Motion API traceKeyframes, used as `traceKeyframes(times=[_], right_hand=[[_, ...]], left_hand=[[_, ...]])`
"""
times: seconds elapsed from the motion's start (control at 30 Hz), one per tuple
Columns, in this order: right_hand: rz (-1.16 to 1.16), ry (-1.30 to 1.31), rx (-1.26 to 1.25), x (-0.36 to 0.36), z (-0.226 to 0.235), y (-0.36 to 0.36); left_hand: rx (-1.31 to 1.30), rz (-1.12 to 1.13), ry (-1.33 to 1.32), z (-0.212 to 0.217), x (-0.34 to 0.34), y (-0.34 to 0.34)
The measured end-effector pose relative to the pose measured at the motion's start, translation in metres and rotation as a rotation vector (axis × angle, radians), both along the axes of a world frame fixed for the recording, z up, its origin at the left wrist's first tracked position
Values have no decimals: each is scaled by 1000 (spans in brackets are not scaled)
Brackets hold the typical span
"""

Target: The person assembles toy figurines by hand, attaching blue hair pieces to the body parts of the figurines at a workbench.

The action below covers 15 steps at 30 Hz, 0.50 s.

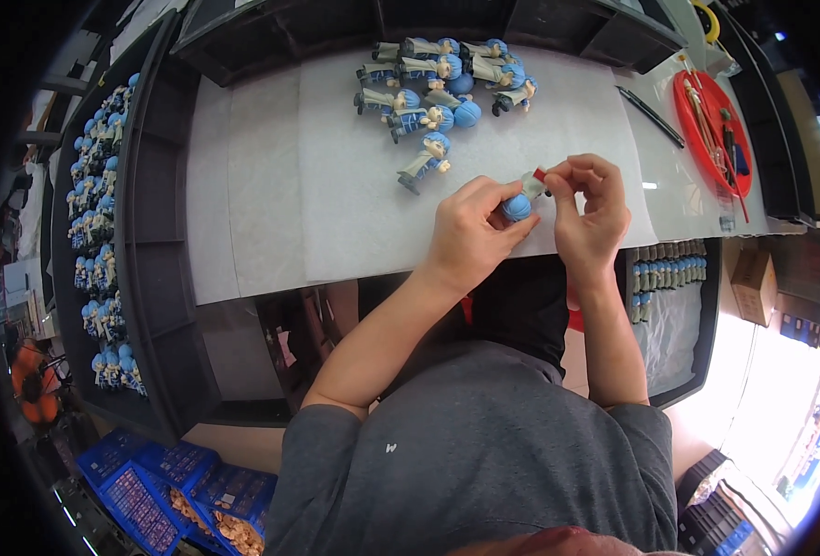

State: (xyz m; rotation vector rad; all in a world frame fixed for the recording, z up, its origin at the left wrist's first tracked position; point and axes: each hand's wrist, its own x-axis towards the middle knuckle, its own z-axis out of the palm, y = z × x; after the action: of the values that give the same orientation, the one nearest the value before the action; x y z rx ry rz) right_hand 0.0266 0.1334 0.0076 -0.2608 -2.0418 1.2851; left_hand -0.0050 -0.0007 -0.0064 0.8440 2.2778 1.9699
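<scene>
Between the fingers of my left hand is a small blue-haired figurine, its head toward me and its pale body pointing away to the right. My right hand pinches a small red piece between thumb and forefinger, right at the figurine's body; whether it touches is too small to tell. The other right fingers are curled. Farther up the white work surface lies a group of similar figurines, with one figurine lying nearest to my left hand.
Brushes and slim tools lie in a red oval tray at the far right, beside a dark pen-like stick. More figurines fill a rack at the left. Another tray of figurines sits below the table edge at right. Blue crates stand lower left.
</scene>
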Motion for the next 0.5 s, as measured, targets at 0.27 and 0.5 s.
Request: traceKeyframes(times=[0.27, 0.5], right_hand=[[86, 52, 5, 4, 2, -3], [51, -21, 93, 5, -1, -3]], left_hand=[[28, 9, 1, 2, -6, 4], [29, 5, 34, -1, 0, 0]])
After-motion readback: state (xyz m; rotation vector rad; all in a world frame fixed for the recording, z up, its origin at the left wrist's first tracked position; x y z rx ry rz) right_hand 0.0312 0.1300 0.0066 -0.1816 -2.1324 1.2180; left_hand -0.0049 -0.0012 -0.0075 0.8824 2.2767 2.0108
